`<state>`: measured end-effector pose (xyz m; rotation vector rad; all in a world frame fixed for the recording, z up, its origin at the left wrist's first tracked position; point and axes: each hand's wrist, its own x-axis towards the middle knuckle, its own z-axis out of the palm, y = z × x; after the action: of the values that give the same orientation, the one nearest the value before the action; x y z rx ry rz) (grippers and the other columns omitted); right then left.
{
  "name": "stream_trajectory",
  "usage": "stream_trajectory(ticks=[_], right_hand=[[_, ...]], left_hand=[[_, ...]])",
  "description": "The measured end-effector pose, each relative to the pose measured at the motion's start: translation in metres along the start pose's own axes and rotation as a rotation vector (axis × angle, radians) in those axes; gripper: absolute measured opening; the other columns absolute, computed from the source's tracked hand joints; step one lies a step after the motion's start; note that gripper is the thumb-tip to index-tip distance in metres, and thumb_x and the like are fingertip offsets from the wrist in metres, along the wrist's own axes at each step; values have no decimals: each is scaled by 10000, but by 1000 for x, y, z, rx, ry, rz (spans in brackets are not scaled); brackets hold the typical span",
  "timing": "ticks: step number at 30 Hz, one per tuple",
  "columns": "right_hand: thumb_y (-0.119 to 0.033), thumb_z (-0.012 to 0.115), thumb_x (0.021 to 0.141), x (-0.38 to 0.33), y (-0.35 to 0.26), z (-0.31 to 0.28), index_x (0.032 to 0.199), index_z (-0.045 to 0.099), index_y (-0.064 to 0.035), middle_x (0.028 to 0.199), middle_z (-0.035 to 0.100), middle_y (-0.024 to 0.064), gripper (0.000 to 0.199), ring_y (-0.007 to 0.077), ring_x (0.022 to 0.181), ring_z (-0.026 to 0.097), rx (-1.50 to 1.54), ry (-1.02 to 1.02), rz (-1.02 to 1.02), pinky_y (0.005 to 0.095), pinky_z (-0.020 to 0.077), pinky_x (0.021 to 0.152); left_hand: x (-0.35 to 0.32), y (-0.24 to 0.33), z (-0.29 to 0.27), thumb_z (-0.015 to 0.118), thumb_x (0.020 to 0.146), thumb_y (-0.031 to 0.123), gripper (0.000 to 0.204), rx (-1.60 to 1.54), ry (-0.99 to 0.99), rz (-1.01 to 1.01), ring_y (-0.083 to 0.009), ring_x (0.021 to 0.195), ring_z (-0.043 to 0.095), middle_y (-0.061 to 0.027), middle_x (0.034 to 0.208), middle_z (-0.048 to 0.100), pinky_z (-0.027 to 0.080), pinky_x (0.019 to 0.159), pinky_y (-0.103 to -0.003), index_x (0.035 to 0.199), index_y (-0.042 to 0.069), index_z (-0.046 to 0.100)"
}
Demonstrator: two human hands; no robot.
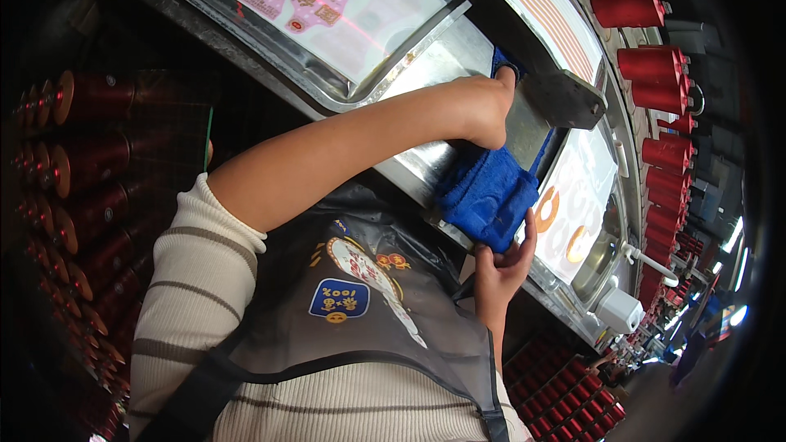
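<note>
A fluffy blue cloth [491, 200] lies bunched and folded around a flat grey plate [528, 135] on the metal worktop. My left hand [490, 108] reaches across from the left, bent sharply at the wrist. It grips the cloth's far end, with most of its fingers hidden. At the near end, my right hand [503, 266] holds the folded edge between thumb and fingers. A dark, flat paddle-shaped part [565, 100] juts out just right of my left hand.
At the upper left a metal tray [352, 102] holds a pink-and-white printed sheet [319, 0]. White plates with orange stripes [536, 8] and ring shapes [565, 209] lie to the right. Red cylinders [626, 8] line the right side; more red cylinders [94, 164] stand left.
</note>
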<state>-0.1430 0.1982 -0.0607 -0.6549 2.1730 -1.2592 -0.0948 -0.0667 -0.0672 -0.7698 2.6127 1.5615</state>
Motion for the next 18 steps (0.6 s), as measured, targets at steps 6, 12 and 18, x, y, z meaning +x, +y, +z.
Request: stream_trajectory(ticks=[6,12,18], right_hand=[[125,582,851,1,0,0,1587,221,-38,1077,661,103,835,25,761,578,-20,5,6,138,423,596],[106,593,833,2,3,-2,1582,248,-50,1049,656,83,840,10,689,533,-64,2,-5,137,397,574],[65,626,821,3,0,-1,1567,293,-61,980,653,60,826,6,631,487,-41,-2,25,147,389,572]], left_hand=[[-13,1,-8,584,772,-3,489,18,-25,-68,-474,959,674,-331,994,661,554,842,-459,1205,-111,384],[-31,3,-5,571,861,21,456,0,74,-69,-467,977,677,-336,1019,662,552,847,-482,1237,-98,341],[-40,-3,3,584,838,-49,451,-62,86,-99,-395,870,671,-208,917,639,526,777,-448,1231,-16,366]])
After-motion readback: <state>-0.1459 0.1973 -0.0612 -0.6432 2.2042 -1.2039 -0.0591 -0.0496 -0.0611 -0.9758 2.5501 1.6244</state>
